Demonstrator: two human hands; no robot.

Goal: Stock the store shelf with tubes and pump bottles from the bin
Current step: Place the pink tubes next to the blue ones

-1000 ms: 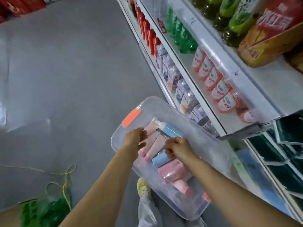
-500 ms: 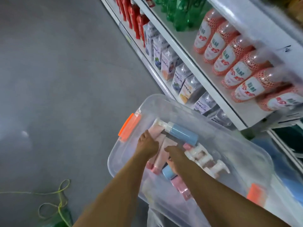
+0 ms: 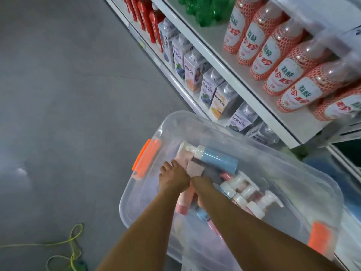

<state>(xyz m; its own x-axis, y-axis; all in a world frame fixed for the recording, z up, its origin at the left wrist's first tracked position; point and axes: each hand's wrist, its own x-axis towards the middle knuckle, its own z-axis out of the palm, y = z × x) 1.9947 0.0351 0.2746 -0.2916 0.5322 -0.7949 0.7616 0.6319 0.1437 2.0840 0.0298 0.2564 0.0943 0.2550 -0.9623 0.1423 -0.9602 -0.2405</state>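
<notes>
A clear plastic bin [image 3: 195,122] with orange latches [image 3: 145,157] stands on the floor beside the shelf. Inside lie pink tubes [image 3: 194,168], a blue pump bottle [image 3: 218,159] and several white-capped pump bottles [image 3: 252,198]. Both hands reach down into it. My left hand [image 3: 172,178] is closed over a pink tube [image 3: 183,204]. My right hand [image 3: 203,190] is curled around tubes just beside it; its fingers are hidden under the wrist.
The white store shelf [image 3: 252,90] on the right carries drink cartons [image 3: 195,73], red bottles [image 3: 148,18], green bottles [image 3: 203,10] and net-sleeved bottles [image 3: 277,55]. Grey floor [image 3: 68,94] spreads to the left. A yellow-green cord [image 3: 72,243] lies at lower left.
The view has dropped closer to the bin and shelf. Both hands have pushed deeper among the tubes and closed on them.
</notes>
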